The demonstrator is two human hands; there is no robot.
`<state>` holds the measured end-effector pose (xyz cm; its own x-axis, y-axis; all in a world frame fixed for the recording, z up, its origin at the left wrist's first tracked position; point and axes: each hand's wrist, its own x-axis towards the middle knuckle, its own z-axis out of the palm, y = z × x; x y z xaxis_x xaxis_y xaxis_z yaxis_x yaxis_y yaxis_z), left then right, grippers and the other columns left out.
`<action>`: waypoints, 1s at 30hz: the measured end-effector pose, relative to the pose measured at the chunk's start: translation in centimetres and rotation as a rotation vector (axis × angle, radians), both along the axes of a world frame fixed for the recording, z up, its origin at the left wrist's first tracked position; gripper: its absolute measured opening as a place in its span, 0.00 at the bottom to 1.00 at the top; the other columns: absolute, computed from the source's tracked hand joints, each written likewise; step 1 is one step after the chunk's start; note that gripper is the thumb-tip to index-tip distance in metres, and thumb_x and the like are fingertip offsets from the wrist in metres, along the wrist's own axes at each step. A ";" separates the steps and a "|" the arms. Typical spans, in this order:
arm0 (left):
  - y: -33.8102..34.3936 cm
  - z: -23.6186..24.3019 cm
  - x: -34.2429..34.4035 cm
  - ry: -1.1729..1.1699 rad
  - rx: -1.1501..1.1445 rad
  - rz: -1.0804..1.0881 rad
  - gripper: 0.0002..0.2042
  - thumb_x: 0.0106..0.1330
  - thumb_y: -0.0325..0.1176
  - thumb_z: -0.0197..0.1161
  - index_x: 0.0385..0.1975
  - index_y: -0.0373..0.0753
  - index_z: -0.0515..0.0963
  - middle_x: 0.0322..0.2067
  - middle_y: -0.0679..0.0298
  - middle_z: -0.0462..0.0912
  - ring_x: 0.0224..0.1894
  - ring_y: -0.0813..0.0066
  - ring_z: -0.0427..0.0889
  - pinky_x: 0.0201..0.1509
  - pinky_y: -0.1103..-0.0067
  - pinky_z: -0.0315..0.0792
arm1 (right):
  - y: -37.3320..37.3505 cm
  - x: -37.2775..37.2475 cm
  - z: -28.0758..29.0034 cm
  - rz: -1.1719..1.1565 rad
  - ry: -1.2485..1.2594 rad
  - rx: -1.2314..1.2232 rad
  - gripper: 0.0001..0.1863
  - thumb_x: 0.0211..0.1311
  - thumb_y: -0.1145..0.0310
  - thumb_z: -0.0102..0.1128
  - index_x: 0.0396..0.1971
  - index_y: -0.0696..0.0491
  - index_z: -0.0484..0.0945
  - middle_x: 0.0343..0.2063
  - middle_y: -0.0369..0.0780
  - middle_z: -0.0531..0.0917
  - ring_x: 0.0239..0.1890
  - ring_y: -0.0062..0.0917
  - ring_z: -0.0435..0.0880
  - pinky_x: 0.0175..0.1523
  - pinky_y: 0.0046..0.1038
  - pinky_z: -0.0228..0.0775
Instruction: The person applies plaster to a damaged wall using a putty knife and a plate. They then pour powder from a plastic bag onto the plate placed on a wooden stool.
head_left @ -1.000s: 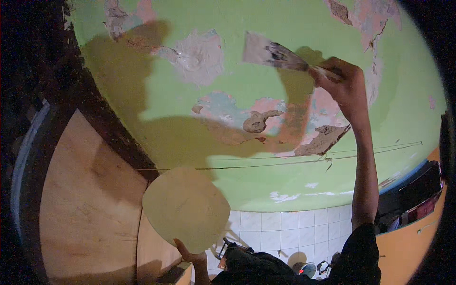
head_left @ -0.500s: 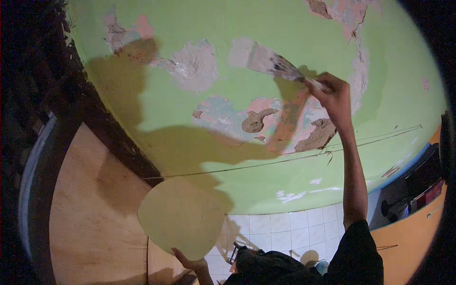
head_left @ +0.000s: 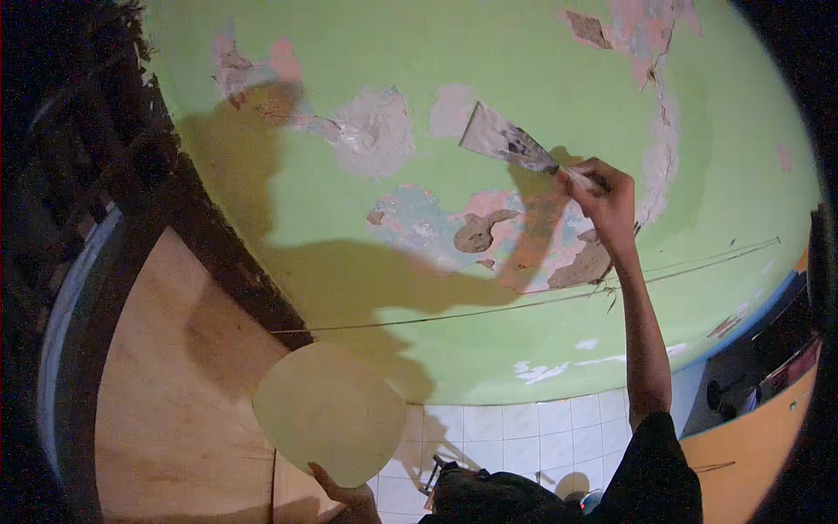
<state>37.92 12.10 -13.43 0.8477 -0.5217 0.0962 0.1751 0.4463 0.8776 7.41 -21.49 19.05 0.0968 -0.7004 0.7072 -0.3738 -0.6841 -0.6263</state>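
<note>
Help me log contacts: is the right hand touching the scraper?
Touching. The head view shows the right hand closed around the scraper at its handle end, with no gap between them.

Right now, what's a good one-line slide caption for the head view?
Right hand holds a putty knife at a patchy green wall; left hand grips a pale rounded board.

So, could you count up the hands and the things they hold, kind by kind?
Hands: 2 (left hand, right hand)
Broad-bladed scraper: 1, in the right hand
Pale rounded board: 1, in the left hand
Total: 4
</note>
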 end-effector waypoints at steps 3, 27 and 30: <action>0.0 0.1 -0.4 -0.058 0.104 0.081 0.33 0.71 0.55 0.44 0.68 0.38 0.55 0.66 0.51 0.59 0.66 0.56 0.62 0.68 0.58 0.61 | -0.3 1.2 0.6 0.006 -0.003 -0.024 0.12 0.53 0.69 0.71 0.31 0.63 0.83 0.24 0.38 0.84 0.28 0.16 0.79 0.34 0.22 0.73; -1.1 -1.5 0.8 -0.295 0.047 0.030 0.31 0.70 0.43 0.56 0.68 0.37 0.56 0.66 0.50 0.61 0.65 0.55 0.66 0.64 0.58 0.68 | -0.3 0.4 0.4 -0.047 -0.087 -0.047 0.14 0.52 0.66 0.71 0.32 0.63 0.83 0.22 0.41 0.84 0.25 0.19 0.79 0.32 0.24 0.73; -2.1 -0.9 1.5 -0.846 0.207 0.193 0.30 0.72 0.48 0.51 0.68 0.37 0.58 0.66 0.50 0.61 0.65 0.55 0.66 0.64 0.59 0.70 | -1.7 3.3 1.8 0.005 -0.023 -0.139 0.14 0.52 0.66 0.71 0.30 0.63 0.83 0.22 0.42 0.84 0.24 0.19 0.80 0.31 0.25 0.73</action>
<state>39.40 10.02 -14.31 0.6105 -0.4534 0.6494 -0.6300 0.2188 0.7451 10.75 -23.22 20.83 0.0824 -0.5947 0.7997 -0.3568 -0.7669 -0.5335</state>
